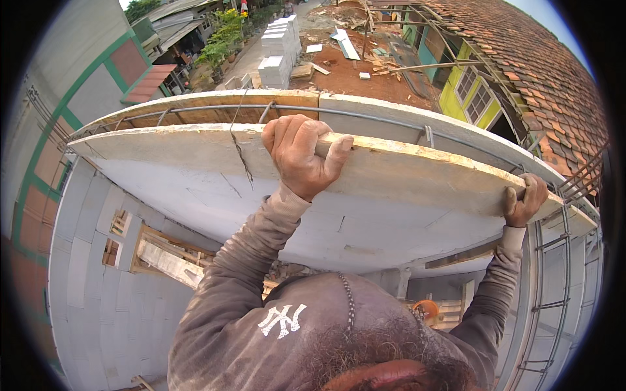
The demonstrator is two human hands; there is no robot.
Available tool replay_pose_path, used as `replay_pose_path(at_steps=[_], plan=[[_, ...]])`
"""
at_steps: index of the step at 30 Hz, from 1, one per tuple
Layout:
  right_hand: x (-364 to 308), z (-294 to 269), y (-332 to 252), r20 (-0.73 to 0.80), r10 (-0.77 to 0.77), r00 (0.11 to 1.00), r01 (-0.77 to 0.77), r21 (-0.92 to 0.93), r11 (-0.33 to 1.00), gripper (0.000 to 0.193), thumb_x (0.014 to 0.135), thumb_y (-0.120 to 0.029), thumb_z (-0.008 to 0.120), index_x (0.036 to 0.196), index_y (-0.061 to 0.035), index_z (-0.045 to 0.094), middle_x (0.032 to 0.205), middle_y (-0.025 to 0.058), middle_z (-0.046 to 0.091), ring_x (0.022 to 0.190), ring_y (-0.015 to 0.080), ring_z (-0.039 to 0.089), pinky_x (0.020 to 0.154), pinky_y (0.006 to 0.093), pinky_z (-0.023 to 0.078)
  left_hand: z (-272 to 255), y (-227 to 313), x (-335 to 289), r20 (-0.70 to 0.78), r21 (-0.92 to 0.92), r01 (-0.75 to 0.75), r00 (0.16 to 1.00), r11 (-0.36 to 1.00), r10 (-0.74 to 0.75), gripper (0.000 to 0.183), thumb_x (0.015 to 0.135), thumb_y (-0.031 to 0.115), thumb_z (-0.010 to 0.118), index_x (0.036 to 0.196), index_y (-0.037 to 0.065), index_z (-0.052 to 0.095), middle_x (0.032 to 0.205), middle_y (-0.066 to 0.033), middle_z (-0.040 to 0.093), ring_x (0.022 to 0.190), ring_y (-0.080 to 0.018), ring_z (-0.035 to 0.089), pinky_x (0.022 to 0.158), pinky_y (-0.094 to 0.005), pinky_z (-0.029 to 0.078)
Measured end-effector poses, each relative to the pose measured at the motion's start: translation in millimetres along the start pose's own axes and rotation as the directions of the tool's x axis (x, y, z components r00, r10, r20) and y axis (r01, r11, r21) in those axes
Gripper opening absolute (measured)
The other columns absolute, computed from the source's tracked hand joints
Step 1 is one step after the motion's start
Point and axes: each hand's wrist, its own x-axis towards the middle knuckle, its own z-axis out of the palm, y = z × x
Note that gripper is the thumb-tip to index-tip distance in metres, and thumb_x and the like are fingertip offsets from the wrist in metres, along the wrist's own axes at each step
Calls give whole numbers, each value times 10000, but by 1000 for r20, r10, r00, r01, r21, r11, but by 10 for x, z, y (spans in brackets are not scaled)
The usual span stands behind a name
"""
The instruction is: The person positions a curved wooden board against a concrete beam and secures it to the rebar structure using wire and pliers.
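Observation:
A long wooden formwork board (404, 171) stands on edge along the top of a pale block wall (313, 218). My left hand (301, 155) grips its upper edge near the middle, fingers over the top and thumb along the near face. Farther right, my right hand (527, 201) is closed over the same edge. Behind this board runs a steel rebar (372, 122) with short bent ties, lying in the gap before a second board (417, 117). A thin dark wire (242, 159) hangs over the near board, left of my left hand.
A rebar cage (544, 293) rises at the right. Below are a wooden window frame (147, 251) and an orange bucket (427, 308). Beyond the wall lie stacked white blocks (277, 55), red soil with scrap wood, and a tiled roof (541, 72).

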Motion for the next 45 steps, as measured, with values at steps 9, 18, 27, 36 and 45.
replay_pose_path(at_steps=[9,18,27,36,45], plan=[[-93,-37,-367,-187,161,969,-197,-188,962,593,1016,-528,713,1276,-3,618,1193,138,656,1118,380,620,1129,529,407,21,-31,-10,-17,1,-16,1000,1000,16,388,1009,482,713,883,118,664,801,-12,644,839,-222,595,992,-428,353],[-1000,152,-1661,529,846,-66,-652,619,-438,607,1030,-505,752,1237,31,557,910,84,637,739,185,701,689,344,647,10,52,12,8,15,-37,999,999,37,392,1085,397,651,862,76,670,812,-49,662,827,-245,590,901,-404,412],[-706,204,-1638,560,828,35,-518,719,-464,546,1016,-439,789,1141,24,527,942,138,677,804,233,768,670,352,675,74,135,66,-42,-26,-104,994,994,103,441,1117,335,628,786,44,612,736,-42,601,697,-245,541,681,-424,414],[-774,183,-1603,562,825,60,-509,728,-459,492,1049,-382,753,1145,35,510,907,163,708,745,229,774,640,327,672,84,73,18,-18,85,-148,988,985,150,516,1155,345,557,752,23,555,687,-91,505,656,-306,499,656,-458,417],[-844,187,-1564,561,818,129,-483,756,-442,452,1062,-359,735,1065,5,468,871,188,698,764,241,785,629,343,678,85,-73,-79,-16,65,35,999,997,-34,618,1163,483,494,905,-49,677,784,-174,600,730,-319,544,694,-476,457]])
